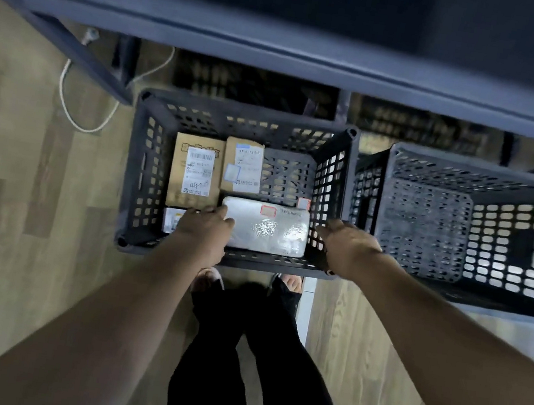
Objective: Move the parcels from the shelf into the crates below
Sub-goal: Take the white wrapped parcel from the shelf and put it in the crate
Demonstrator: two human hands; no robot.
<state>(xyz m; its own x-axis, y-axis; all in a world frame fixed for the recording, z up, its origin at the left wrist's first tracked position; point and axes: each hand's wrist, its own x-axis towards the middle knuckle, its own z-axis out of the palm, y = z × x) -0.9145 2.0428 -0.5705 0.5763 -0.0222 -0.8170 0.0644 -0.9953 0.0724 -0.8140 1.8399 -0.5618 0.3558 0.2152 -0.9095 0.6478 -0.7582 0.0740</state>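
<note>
Nearest the rim of the dark perforated plastic crate (329,191), the left hand (206,228) rests relaxed fingers on a silvery plastic-wrapped parcel (268,228); the right hand (349,246) hovers slack, holding nothing. Beyond lie two brown cardboard parcels (195,171). Best let go flat, leaving the bare floor space behind for later parcels.

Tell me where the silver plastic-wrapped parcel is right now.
In the head view, the silver parcel lies inside the left crate, against its near wall, between both hands, just below the brown cardboard parcel.

Dim, bluish light; glare glints off the silver parcel (265,226); the shelf (282,41) smears with motion blur; edges bow outward.
</note>
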